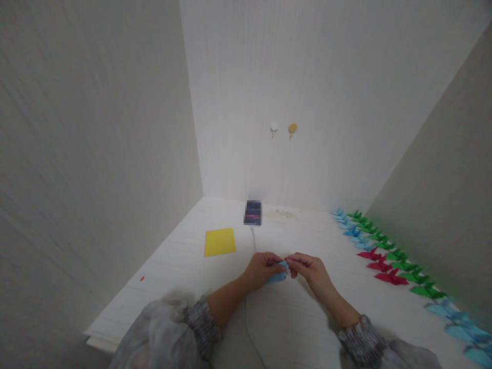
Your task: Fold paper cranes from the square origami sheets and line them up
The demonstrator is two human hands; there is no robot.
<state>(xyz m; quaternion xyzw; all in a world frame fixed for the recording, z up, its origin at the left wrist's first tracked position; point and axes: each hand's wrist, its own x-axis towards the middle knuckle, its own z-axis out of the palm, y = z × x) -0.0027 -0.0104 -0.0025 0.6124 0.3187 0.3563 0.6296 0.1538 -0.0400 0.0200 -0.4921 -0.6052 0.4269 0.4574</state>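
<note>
A piece of light blue folded paper (277, 278) is held above the white table in front of me. My left hand (261, 269) grips it from the left, thumb and fingers closed on it; a ring shows on one finger. My right hand (305, 267) pinches at the paper's right end with thumb and fingertips together. The fingers cover much of the paper, so its exact folds are hidden. A flat stack or sheet of yellow square paper (220, 242) lies beyond my left hand.
On the right stand rows of folded paper cranes: green (400, 256), red (390, 277) and blue (467, 328). A phone (252, 212) leans at the back wall, its cable (249, 333) running beneath my left arm. A small red scrap (142, 278) lies left. Two hooks (292, 128) hang on the wall.
</note>
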